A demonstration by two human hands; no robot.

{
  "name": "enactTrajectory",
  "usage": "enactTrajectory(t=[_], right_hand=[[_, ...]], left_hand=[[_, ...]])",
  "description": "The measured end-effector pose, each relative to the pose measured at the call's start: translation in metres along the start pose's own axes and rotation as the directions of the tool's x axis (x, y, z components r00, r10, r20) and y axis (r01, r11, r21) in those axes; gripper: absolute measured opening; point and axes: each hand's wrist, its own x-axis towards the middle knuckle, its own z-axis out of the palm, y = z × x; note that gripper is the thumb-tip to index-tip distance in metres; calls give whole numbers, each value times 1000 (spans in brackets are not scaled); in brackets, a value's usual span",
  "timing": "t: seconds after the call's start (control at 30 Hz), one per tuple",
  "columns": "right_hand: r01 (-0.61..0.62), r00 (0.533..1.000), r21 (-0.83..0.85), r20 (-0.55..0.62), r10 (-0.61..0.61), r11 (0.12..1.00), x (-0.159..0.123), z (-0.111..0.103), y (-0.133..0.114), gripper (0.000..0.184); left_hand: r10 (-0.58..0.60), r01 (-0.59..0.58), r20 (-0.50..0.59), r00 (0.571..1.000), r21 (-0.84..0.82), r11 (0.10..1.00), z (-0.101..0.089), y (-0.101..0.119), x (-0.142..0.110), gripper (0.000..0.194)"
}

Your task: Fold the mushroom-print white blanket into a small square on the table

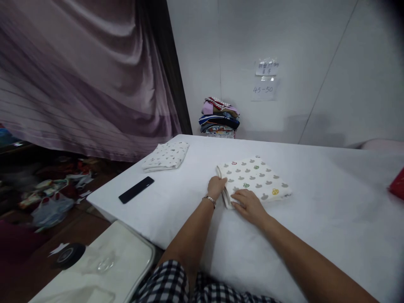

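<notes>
A folded white cloth [252, 179] with grey, green, yellow and red printed shapes lies on the white-covered table in front of me. My left hand [216, 187] is closed on its left edge, with some fingertips hidden at the layers; a bracelet circles that wrist. Over the near left part of the cloth rests my right hand [251, 206], its fingers stretched out on the fabric and the thumb apart from them. Farther left lies a second folded white cloth [167, 155] with small dark prints, touched by neither hand.
A dark phone-like slab [136, 190] lies near the left edge of the table [183, 202]. Stacked folded clothes [219, 118] stand by the wall beyond. At lower left is a pale stool-like surface [120, 252]. Something red [397, 185] sits at far right.
</notes>
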Motion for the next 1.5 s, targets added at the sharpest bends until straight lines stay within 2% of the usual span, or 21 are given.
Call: enactTrajectory(t=[0.4, 0.73, 0.97, 1.13, 1.2, 1.27, 1.33, 1.4, 1.5], right_hand=[[-20, 1000, 24, 20, 19, 1000, 2, 1, -1, 16], [-15, 990, -67, 136, 24, 998, 3, -2, -5, 30], [-2, 987, -121, 158, 21, 993, 4, -1, -5, 30], [43, 993, -5, 108, -42, 999, 5, -4, 1, 37], [82, 996, 59, 25, -84, 995, 7, -11, 12, 38], [47, 991, 79, -126, -37, 996, 6, -24, 31, 36], [-95, 946, 107, -301, 123, 990, 0, -43, 53, 34], [-277, 846, 201, -412, 338, 940, -12, -63, 75, 35], [-509, 674, 349, -406, 617, 786, -41, -83, 97, 40]], left_hand=[[34, -35, -97, 995, -5, 999, 8, -4, -1, 29], [77, -75, -107, 991, 22, 997, 7, 0, 3, 27], [64, -68, -134, 989, -25, 997, 6, -5, -16, 36], [77, -82, -136, 988, -33, 996, 10, -9, -28, 37], [86, -92, -124, 989, -44, 995, 10, -10, -28, 34], [87, -94, -116, 989, -55, 994, 10, -11, -27, 32], [83, -91, -112, 990, -66, 994, 10, -12, -27, 32], [83, -91, -105, 991, -70, 993, 9, -13, -29, 32], [86, -92, -101, 991, -55, 994, 9, -13, -31, 32]])
